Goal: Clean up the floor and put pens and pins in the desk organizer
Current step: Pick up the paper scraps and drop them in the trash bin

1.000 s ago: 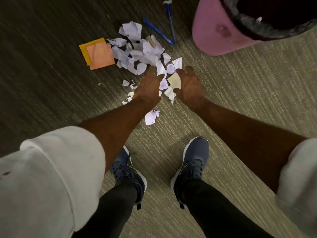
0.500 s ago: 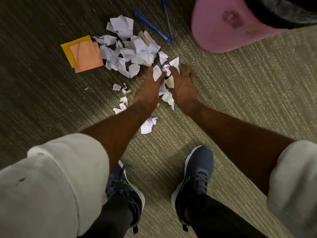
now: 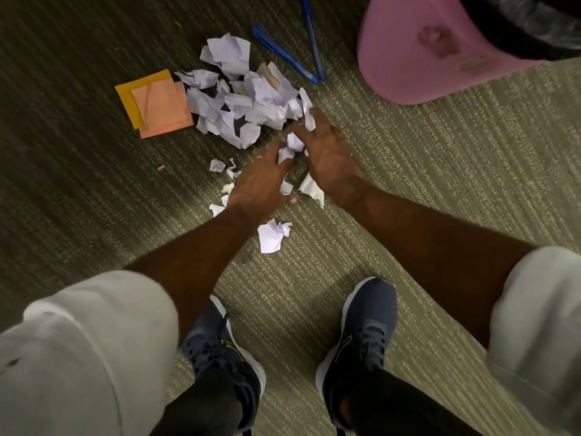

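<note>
The torn paper scraps (image 3: 245, 102) lie heaped on the carpet (image 3: 408, 184), at about 11 o'clock from the hands. The left hand (image 3: 261, 187) and right hand (image 3: 330, 158) meet over the near scraps, fingers loosely curled and pinching small white bits between them. Gathering litter appears to be the step in hand; next comes lifting it to the pink bin (image 3: 424, 51) at 1 o'clock. Two blue pens (image 3: 284, 55) lie at 12 o'clock, their near ends converging toward the hands in a V.
</note>
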Demonstrator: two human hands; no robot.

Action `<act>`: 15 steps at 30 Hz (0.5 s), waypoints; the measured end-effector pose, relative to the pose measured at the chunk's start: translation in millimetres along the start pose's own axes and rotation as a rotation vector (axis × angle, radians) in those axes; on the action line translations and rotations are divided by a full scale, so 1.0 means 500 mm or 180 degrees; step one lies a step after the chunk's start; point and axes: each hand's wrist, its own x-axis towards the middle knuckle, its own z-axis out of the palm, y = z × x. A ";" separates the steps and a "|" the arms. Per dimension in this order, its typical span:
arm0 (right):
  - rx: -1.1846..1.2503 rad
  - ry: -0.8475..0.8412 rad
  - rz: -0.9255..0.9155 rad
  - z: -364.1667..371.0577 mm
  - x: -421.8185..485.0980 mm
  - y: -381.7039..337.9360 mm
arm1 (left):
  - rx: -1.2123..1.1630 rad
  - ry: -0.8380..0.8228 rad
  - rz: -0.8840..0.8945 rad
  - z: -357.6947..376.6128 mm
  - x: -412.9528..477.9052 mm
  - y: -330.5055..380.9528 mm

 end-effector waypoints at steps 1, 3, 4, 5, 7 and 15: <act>-0.0063 -0.0059 -0.0001 0.002 0.002 0.003 | 0.0053 -0.0105 0.0054 0.000 -0.008 -0.006; -0.0179 -0.0092 -0.0149 -0.002 0.000 0.005 | 0.0237 -0.0236 0.0077 -0.002 -0.021 -0.009; -0.0239 -0.0074 -0.0201 0.000 0.000 0.010 | 0.0269 -0.0193 0.0100 -0.002 -0.025 -0.009; -0.0284 -0.0053 -0.0208 -0.001 -0.003 0.012 | 0.0188 -0.0137 0.0122 -0.001 -0.028 -0.009; -0.0621 0.0007 -0.0307 0.007 -0.006 0.010 | -0.0201 -0.0134 0.0078 0.008 -0.031 -0.009; -0.0278 -0.0470 -0.1075 0.013 -0.018 -0.012 | -0.0480 0.0064 0.0048 -0.017 -0.037 -0.016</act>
